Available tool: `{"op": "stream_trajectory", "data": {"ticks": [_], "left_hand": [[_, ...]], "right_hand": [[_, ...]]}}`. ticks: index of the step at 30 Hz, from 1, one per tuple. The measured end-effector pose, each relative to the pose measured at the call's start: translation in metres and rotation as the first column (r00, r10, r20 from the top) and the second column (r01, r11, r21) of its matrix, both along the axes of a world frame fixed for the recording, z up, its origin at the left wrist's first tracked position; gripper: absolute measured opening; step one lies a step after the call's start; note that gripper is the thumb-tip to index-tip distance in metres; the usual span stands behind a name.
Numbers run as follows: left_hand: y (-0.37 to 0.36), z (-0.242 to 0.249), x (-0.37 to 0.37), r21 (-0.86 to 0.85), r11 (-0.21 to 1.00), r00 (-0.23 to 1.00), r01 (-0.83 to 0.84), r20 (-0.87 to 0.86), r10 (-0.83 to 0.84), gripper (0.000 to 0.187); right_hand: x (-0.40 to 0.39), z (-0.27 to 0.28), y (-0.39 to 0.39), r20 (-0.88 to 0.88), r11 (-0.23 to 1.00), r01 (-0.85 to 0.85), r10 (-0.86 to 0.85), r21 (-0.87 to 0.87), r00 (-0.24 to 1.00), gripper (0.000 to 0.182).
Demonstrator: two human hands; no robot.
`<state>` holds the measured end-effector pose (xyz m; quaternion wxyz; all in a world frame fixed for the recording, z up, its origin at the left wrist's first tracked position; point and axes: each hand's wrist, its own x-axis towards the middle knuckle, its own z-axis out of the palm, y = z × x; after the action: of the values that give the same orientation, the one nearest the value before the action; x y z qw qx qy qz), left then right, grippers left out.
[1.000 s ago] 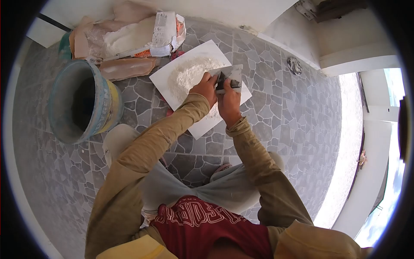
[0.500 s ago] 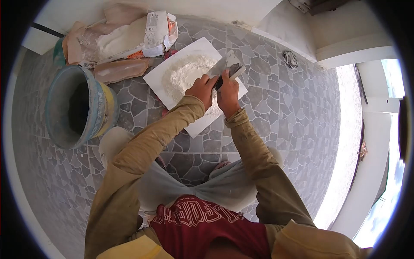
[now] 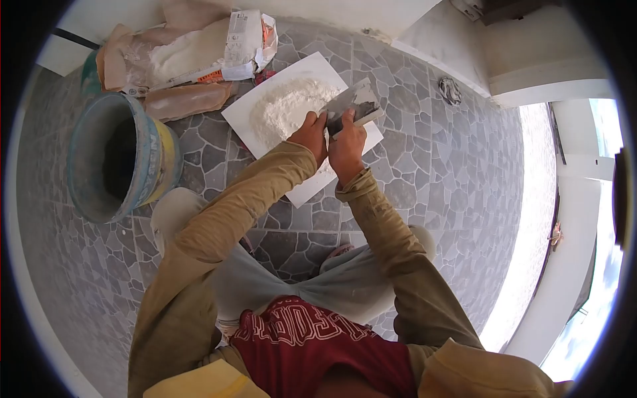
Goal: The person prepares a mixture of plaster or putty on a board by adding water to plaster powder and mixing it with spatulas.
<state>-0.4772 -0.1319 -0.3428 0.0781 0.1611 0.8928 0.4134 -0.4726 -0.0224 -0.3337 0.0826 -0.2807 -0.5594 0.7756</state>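
Here's the flat grey metal blade [image 3: 359, 103], tilted across the far right edge of the flat white board [image 3: 302, 193], right hand [image 3: 348, 149] closed around it! The left hand [image 3: 309, 138] curls alongside; can't tell its grip. Loose white powder [image 3: 286, 109] heaps mid-board; past the left corner, a round blue-and-yellow plastic bucket [image 3: 159, 159].

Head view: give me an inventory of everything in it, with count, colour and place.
trowel: one, grey, over board
board: one, white, on floor
powder heap: one, white, on board
bucket: one, blue-grey and yellow, left
torn bag: one, brown and white, beyond bucket
crumpled bundle: one, greyish, floor at right
floor: one, grey stone pattern, throughout
walls: several, whitish, around
shirt: one, dark red, bottom
sleeves: two, tan, both arms
trousers: one pair, pale, below
left hand: one, bare, at trowel
right hand: one, bare, holding trowel
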Motion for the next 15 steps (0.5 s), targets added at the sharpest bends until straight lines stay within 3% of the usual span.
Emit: {"op": "stream_trajectory", "data": {"ticks": [3,5,6,8,9,11,13,15], "left_hand": [[0.007,0.008,0.012,0.007,0.997,0.987,0.080,-0.142,-0.079,0.047],[-0.004,-0.001,-0.017,-0.059,0.997,0.995,-0.059,0.079,0.063,0.052],[-0.008,0.004,-0.022,-0.047,0.997,0.990,-0.064,0.123,0.069,0.052],[-0.001,0.012,-0.001,0.025,1.000,0.999,0.008,0.049,-0.010,0.048],[0.005,0.018,0.014,0.085,0.992,0.995,0.097,-0.024,-0.095,0.045],[0.010,0.017,0.015,0.054,0.997,0.996,0.063,-0.069,-0.059,0.044],[-0.002,0.009,-0.009,0.054,0.998,0.999,0.021,0.035,-0.023,0.044],[0.005,0.006,0.000,0.068,0.997,1.000,0.024,0.005,-0.025,0.043]], "right_hand": [[0.003,-0.015,0.009,-0.164,0.996,-0.061,0.070,0.060,0.984,0.037],[0.004,-0.018,-0.002,-0.210,1.000,-0.018,0.018,0.002,0.978,0.036],[0.007,-0.018,-0.005,-0.264,0.834,0.024,0.147,0.551,0.953,0.028],[-0.002,-0.011,0.001,-0.173,0.807,0.015,0.108,0.590,0.979,0.029],[-0.008,-0.005,0.008,-0.012,0.996,0.015,-0.014,0.089,1.000,0.035],[-0.007,-0.025,0.015,-0.042,0.960,-0.062,0.076,0.273,0.996,0.037],[-0.003,-0.021,0.013,-0.085,0.975,-0.066,0.086,0.212,0.993,0.036],[-0.004,-0.017,0.002,-0.141,0.987,-0.079,0.098,0.137,0.985,0.036]]}}
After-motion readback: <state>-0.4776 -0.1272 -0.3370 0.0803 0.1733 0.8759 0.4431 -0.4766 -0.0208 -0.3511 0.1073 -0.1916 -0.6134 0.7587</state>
